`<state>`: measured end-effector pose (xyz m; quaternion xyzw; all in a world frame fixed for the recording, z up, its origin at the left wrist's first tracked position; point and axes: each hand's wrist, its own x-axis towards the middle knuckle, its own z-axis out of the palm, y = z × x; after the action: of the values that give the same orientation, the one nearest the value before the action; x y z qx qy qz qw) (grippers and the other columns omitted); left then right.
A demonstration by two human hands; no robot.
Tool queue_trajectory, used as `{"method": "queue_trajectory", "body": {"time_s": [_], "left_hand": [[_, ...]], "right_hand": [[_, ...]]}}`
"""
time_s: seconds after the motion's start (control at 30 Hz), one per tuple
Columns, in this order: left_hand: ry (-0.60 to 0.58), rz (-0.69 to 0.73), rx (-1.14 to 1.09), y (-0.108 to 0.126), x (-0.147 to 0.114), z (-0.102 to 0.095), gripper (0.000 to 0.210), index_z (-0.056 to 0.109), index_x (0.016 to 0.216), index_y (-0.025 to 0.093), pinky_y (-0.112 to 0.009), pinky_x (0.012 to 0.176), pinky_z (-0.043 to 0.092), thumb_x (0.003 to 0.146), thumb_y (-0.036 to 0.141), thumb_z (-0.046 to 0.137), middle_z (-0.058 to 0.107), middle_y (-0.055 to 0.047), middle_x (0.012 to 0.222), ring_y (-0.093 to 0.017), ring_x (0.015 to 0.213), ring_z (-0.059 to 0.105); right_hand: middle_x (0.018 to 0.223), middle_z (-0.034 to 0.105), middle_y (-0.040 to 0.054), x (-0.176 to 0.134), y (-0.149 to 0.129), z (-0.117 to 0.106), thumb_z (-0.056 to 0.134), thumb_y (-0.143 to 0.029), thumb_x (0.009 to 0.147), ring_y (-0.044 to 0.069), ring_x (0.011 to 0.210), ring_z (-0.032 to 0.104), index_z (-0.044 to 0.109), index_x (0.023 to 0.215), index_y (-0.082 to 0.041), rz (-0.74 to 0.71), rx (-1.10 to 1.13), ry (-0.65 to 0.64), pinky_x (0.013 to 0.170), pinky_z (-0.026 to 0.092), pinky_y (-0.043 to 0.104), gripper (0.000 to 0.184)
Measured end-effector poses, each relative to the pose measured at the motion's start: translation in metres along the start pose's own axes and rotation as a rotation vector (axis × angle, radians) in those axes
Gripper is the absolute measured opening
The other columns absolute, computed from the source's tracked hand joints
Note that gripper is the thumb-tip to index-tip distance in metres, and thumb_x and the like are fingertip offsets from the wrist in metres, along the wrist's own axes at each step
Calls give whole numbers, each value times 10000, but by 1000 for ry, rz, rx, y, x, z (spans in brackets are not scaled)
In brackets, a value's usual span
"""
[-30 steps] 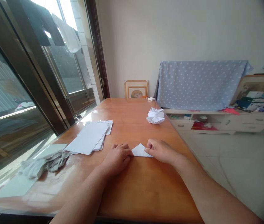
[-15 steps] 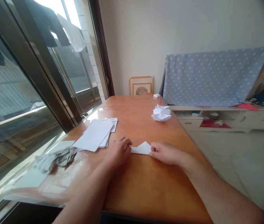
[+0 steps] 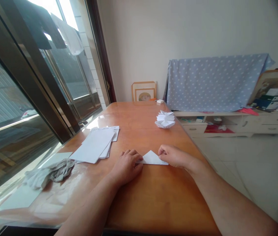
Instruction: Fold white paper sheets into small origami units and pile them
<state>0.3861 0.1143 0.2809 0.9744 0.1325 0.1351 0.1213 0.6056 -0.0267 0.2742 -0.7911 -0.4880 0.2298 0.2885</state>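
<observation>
A folded sheet of white paper (image 3: 151,159) lies on the brown table between my hands, its top rising to a point above a straight lower edge. The fingers of my left hand (image 3: 129,166) are bent and together, gripping the paper's left end against the table. On the opposite side, my right hand (image 3: 174,156) has its thumb and forefinger pinched at the paper's sloping right edge. Its other fingers are curled in. The right bottom corner of the paper shows below that hand.
Left of my hands lies a stack of white sheets (image 3: 93,146), with a crumpled grey cloth (image 3: 61,170) nearer me. Several folded white paper pieces (image 3: 165,120) stand together near the table's right edge. A small white box (image 3: 160,101) sits at the far end.
The paper's right corner has come out from under my right hand, which sits slightly higher. My left hand stays at the left end. The view has turned a little right.
</observation>
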Motion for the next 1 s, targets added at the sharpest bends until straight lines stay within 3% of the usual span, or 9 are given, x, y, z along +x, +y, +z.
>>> {"method": "queue_trajectory", "body": {"time_s": [0.1, 0.23, 0.43, 0.53, 0.7, 0.83, 1.0], "left_hand": [[23, 8, 5, 0, 0, 2, 145, 680, 971, 251, -393, 922, 409, 857, 250, 590, 655, -43, 1027, -244, 993, 572], [71, 8, -6, 4, 2, 3, 151, 678, 989, 252, -387, 923, 399, 872, 327, 620, 656, -43, 1033, -247, 1006, 567], [62, 8, -37, 11, 4, -2, 218, 671, 975, 233, -346, 826, 406, 970, 352, 488, 657, -42, 921, -211, 880, 591], [83, 18, -90, 12, 5, -4, 266, 666, 938, 217, -322, 779, 399, 995, 341, 437, 654, -48, 877, -200, 830, 591], [171, -156, -433, 13, 5, 3, 318, 628, 877, 200, -273, 668, 384, 1006, 399, 416, 624, -26, 789, -170, 731, 558], [216, -254, -798, 18, 6, 9, 335, 637, 915, 185, -251, 647, 393, 979, 468, 470, 614, -11, 775, -154, 714, 531], [177, -318, -1080, 24, 7, 3, 366, 649, 829, 156, -238, 617, 367, 934, 493, 554, 554, 4, 701, -126, 659, 462]], "right_hand": [[850, 656, 11, -2, -6, 0, 562, -181, 763, 140, 700, 542, 643, 935, -205, -17, 83, -23, 550, 344, 233, 192], [858, 625, 8, -4, -13, -5, 571, -207, 773, 136, 705, 520, 641, 977, -196, -31, 355, -76, 583, 378, 242, 216], [827, 589, -13, -5, -16, -4, 611, -225, 771, 124, 702, 490, 654, 945, -202, -43, 597, -77, 629, 380, 249, 181], [766, 558, -22, -3, -19, -2, 642, -333, 825, 120, 672, 476, 635, 905, -201, -45, 738, -31, 610, 365, 249, 155], [929, 640, 36, -2, -27, -4, 568, -606, 894, 166, 863, 567, 639, 969, -201, -65, 895, 181, 702, 409, 268, 418], [1000, 666, 44, -4, -32, 3, 621, -575, 882, 174, 918, 578, 665, 1005, -194, -95, 818, 33, 770, 417, 288, 403], [845, 647, 26, -1, -31, 16, 682, -503, 857, 155, 775, 562, 658, 892, -166, -130, 805, -27, 745, 431, 303, 339]]}}
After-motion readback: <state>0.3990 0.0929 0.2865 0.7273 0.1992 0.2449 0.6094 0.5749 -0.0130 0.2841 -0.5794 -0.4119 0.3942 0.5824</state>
